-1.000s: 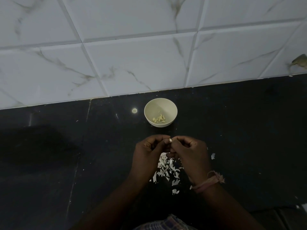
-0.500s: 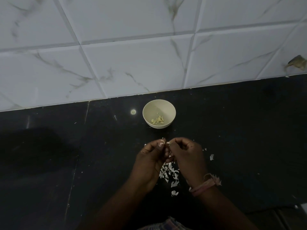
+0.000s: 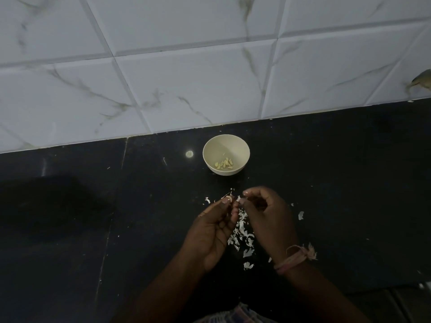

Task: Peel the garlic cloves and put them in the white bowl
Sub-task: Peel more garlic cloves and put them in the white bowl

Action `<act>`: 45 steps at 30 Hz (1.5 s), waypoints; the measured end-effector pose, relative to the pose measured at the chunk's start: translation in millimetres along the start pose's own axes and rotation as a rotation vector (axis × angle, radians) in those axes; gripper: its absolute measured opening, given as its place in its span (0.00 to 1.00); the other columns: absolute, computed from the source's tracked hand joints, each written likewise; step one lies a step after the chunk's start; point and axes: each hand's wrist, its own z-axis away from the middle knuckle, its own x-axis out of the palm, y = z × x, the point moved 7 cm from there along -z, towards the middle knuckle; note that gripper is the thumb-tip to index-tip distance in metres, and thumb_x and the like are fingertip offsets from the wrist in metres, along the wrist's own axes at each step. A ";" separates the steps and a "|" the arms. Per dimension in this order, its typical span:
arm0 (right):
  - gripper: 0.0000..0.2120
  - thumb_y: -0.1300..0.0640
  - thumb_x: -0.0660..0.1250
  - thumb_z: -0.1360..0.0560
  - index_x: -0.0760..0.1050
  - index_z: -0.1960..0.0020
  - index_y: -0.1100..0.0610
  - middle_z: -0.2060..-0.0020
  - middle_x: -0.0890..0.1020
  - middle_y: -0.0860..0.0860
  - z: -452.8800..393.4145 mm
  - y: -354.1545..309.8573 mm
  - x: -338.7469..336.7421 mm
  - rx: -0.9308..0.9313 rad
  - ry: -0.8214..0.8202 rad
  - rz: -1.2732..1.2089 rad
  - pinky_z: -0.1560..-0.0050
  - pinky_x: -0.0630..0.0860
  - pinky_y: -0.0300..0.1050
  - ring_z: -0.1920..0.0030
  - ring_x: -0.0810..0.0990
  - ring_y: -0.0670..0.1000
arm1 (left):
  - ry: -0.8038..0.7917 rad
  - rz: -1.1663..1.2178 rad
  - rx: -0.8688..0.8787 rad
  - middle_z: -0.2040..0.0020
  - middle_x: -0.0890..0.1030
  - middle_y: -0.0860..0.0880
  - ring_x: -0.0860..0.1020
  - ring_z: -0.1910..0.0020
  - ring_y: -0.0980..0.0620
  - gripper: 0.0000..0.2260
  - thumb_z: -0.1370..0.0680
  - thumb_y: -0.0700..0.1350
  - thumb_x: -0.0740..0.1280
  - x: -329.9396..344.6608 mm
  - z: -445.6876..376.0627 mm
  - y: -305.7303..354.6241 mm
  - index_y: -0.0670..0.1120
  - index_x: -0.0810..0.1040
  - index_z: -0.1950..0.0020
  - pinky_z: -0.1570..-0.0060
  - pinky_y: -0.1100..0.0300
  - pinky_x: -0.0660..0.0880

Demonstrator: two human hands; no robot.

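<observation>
The white bowl [image 3: 242, 145] stands on the black counter near the wall, with several peeled garlic cloves [image 3: 224, 164] in its bottom. In front of it my two hands meet fingertip to fingertip above the counter. My right hand [image 3: 270, 220] pinches a small pale garlic clove [image 3: 238, 198] between thumb and fingers. My left hand [image 3: 213, 229] pinches a thin bit of garlic skin [image 3: 230, 197] beside it. A pile of white garlic skins [image 3: 241, 234] lies on the counter under and between my hands.
The black counter [image 3: 338, 194] runs left and right, and a white marbled tile wall [image 3: 186, 78] rises behind the bowl. Stray skin flakes [image 3: 300, 215] lie to the right. A small brownish object [image 3: 422, 80] sits at the far right edge.
My fingertips have drawn slightly apart, and a bit of skin has come away in my left hand. Both hands sit a little nearer to me. The bowl has not moved.
</observation>
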 end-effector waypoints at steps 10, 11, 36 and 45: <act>0.04 0.62 0.72 0.24 0.84 0.51 0.55 0.55 0.81 0.45 12.2 -32.9 1.6 -0.386 -0.070 0.097 0.54 0.77 0.32 0.54 0.81 0.42 | -0.049 -0.056 -0.017 0.54 0.85 0.43 0.81 0.59 0.53 0.06 0.26 0.39 0.70 -1.1 0.0 -5.9 0.40 0.87 0.55 0.61 0.68 0.79; 0.04 0.62 0.72 0.24 0.83 0.51 0.55 0.55 0.81 0.44 12.6 -32.6 2.7 -0.385 -0.076 0.103 0.55 0.76 0.31 0.55 0.81 0.41 | -0.063 -0.079 -0.016 0.53 0.85 0.42 0.81 0.58 0.53 0.07 0.26 0.39 0.69 -0.7 -0.3 -6.2 0.40 0.87 0.55 0.59 0.67 0.79; 0.02 0.53 0.71 0.24 0.78 0.54 0.50 0.60 0.80 0.46 -0.2 -5.2 7.2 -0.030 -0.155 0.108 0.64 0.72 0.33 0.61 0.78 0.41 | -0.133 -0.384 0.148 0.43 0.84 0.35 0.84 0.44 0.39 0.18 0.27 0.42 0.71 4.4 -1.7 8.2 0.34 0.80 0.40 0.43 0.49 0.81; 0.04 0.56 0.67 0.20 0.79 0.53 0.53 0.63 0.85 0.51 -3.5 5.5 4.2 0.159 -0.122 -0.189 0.63 0.80 0.43 0.65 0.83 0.46 | -0.157 -0.404 0.178 0.51 0.84 0.38 0.82 0.56 0.50 0.13 0.26 0.42 0.71 4.9 -0.5 8.3 0.38 0.86 0.44 0.52 0.59 0.81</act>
